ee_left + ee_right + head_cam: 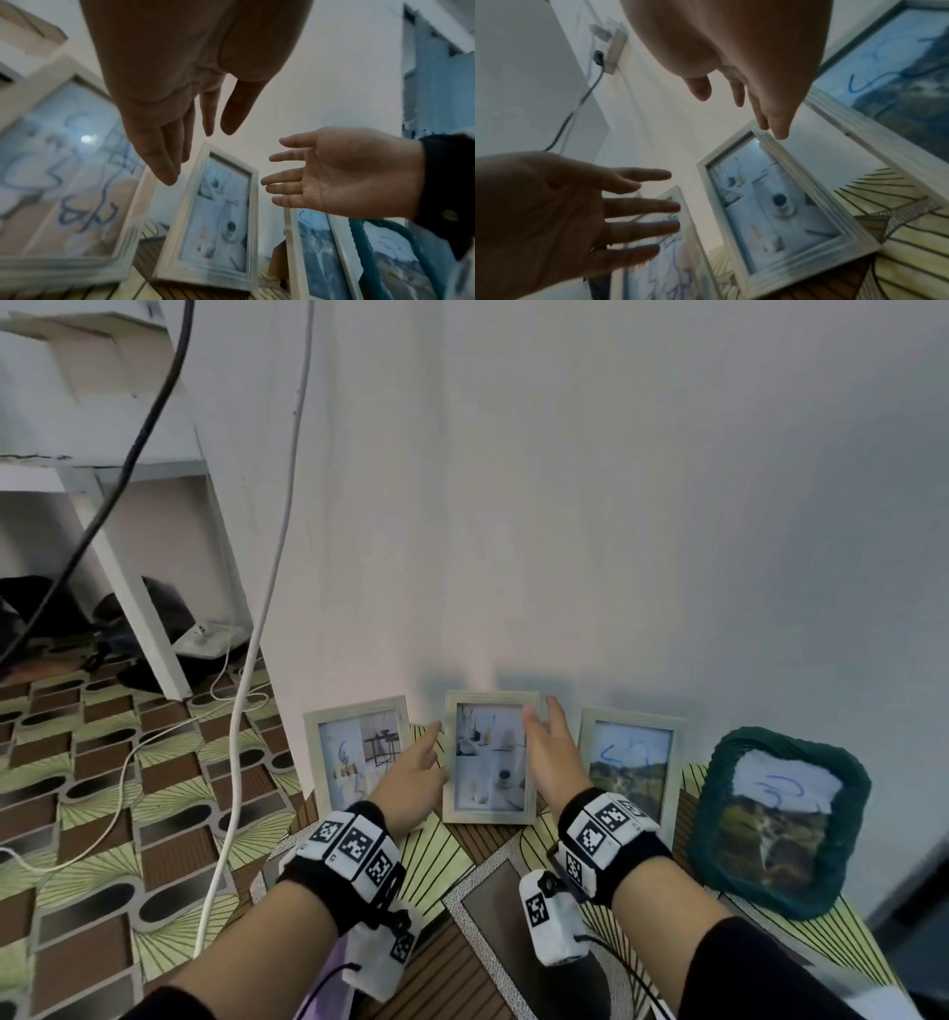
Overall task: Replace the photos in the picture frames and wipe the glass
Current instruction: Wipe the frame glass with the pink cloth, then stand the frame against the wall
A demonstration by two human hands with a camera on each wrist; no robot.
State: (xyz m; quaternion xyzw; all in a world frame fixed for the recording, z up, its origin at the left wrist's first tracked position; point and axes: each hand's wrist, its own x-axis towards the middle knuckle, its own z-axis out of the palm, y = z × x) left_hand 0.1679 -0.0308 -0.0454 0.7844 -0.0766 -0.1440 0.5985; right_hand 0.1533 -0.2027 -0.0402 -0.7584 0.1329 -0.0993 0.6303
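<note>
— What is seen, from the largest thing down?

— A white wall (616, 505) is seen, with four frames leaned against it on a patterned table (436, 855). The middle frame (490, 757) is taken as the landmark.

— What is placed around the middle frame?

— To its left a pale frame (359, 752) is stood, its glass marked with blue scribbles. To its right a second pale frame (629, 762) with a landscape photo is leaned, also scribbled on. Further right of it a green wrapped frame (780, 819) is set, likewise marked in blue. The middle frame's glass is seen without such marks, and a pale photo of several panels is held in it.

— And the hands?

— The left hand (411, 762) is held at the middle frame's left edge, fingers (164, 170) straight and spread, nothing gripped. The right hand (552, 752) is held at its right edge, fingers (780, 130) likewise extended and empty. Whether the frame is actually touched cannot be told.

— Anything smaller?

— Left of the middle frame, a white cable (246, 660) is hung down toward the floor.
</note>
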